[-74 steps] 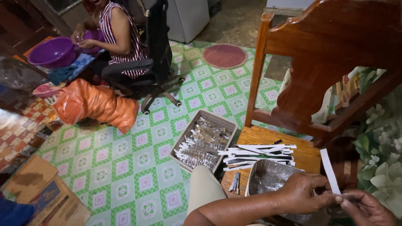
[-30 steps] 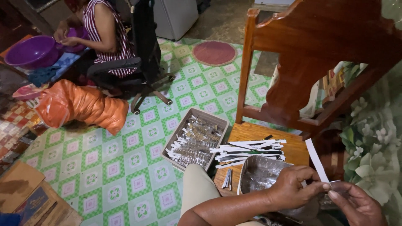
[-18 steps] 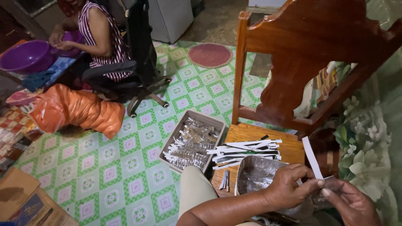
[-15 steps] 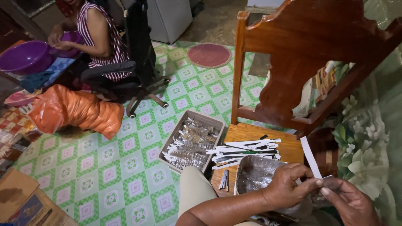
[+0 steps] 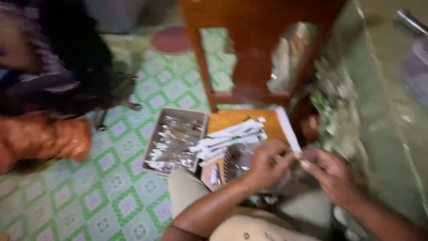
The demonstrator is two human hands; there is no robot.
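Though the frame is motion-blurred, both hands meet over the lap: the left hand [image 5: 266, 163] and the right hand [image 5: 332, 174] each pinch the near end of a white strip [image 5: 287, 134], fingertips closed on it, so it stands up tilted toward the far side. Holding it at one end probably keeps the rest free for working. Just left of the hands, a pile of white strips [image 5: 229, 138] lies on a small wooden tabletop [image 5: 227, 120], within easy reach. Beneath the left hand sits a shiny foil bag [image 5: 238, 163], contents unreadable. A grey tray [image 5: 174, 138] of silvery bits rests on the green tiled floor [image 5: 111, 201], left of the tabletop. A wooden chair [image 5: 254, 49] stands far. An orange bag [image 5: 40, 138] and a seated person [image 5: 49, 67] at left are smeared and cut off.
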